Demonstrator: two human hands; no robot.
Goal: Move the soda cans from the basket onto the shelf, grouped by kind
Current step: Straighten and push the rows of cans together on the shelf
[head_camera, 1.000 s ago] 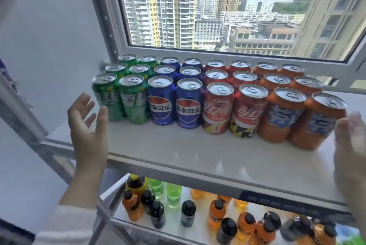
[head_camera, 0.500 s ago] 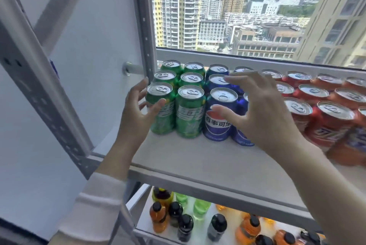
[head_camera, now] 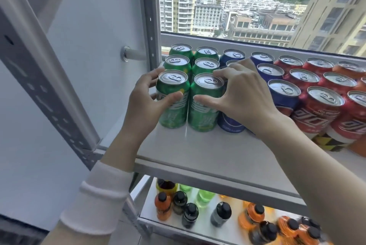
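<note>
Soda cans stand in rows on the grey shelf, grouped by colour: green at the left, then blue cans, red cans and orange cans at the right edge. My left hand wraps the front-left green can, thumb on its front and fingers behind it. My right hand clasps the front-right green can, thumb on its label and fingertips on its rim. Both cans stand upright and touch each other. No basket is in view.
A perforated grey shelf post slants up at the left, and a second post rises behind the green cans. A window runs behind the shelf. On the lower shelf stand several bottles with black caps.
My right hand has moved left from the blue cans onto the front-right green can. My left hand has closed further round the front-left green can. The view has drawn closer.
</note>
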